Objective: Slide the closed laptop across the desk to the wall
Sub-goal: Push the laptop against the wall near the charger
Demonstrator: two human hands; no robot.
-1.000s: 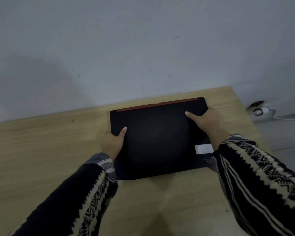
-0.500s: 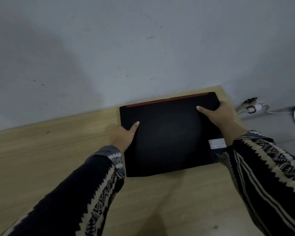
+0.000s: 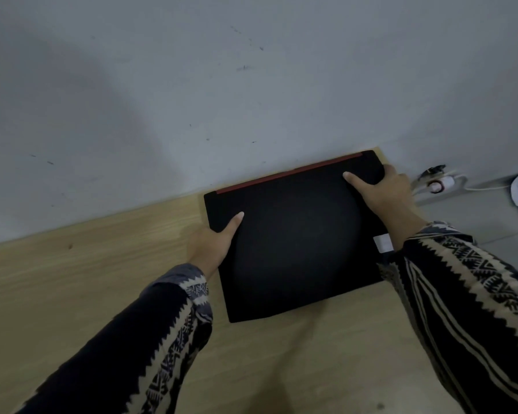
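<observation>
Wooden tabletop [image 3: 72, 294] is bare up front, and past the patterned sleeves both hands are wrapped on the closed black laptop [image 3: 293, 237]: left hand [image 3: 213, 243] clamps its left edge with the thumb on the lid, right hand [image 3: 383, 189] grips the far right corner, fingers curled round the side. Red-striped back edge looks right up against the grey wall [image 3: 251, 100], maybe touching, so I'd say the slide is basically done and only letting go is left.
</observation>
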